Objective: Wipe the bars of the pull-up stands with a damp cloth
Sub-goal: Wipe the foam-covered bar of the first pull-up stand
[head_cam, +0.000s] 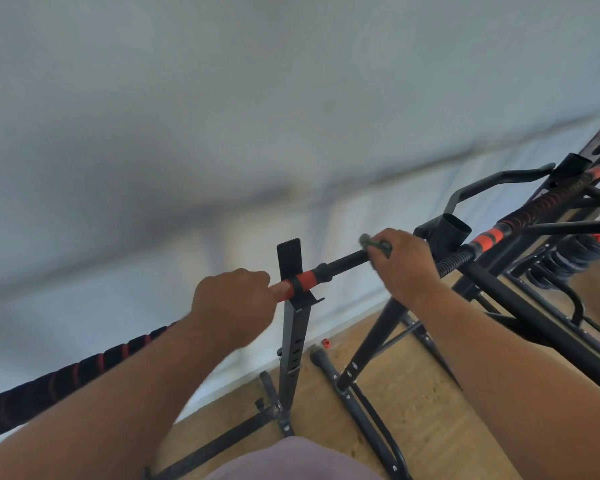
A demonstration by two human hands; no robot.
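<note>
The bar under attention is a black threaded steel bar with orange collar and black-and-red foam grip (pixel 340 263), lying across a cradle at the top of a black square-section steel upright (pixel 293 327). Its foam-wrapped length runs down to the near left; its threaded end points far right.

The left hand (pixel 234 304) is closed round the bar just left of the cradle, fingers curled over it, apparently to steady the bar against rolling in its seat.

The right hand (pixel 404 263) is clenched round the threaded end, holding a dark green-grey cloth (pixel 373 243) bunched against the steel. Only a small fold shows past the fingers, so dampness cannot be judged. Wrapping the cloth fully round the bar would let one stroke clean its whole circumference.

A second black tubular pull-up stand with an orange-banded bar (pixel 520 220) stands to the right, close beside. Below is a light wooden floor (pixel 395 393); beyond, a pale wall (pixel 222 98).

Judgement: wiping is in hand; the second stand probably remains.
</note>
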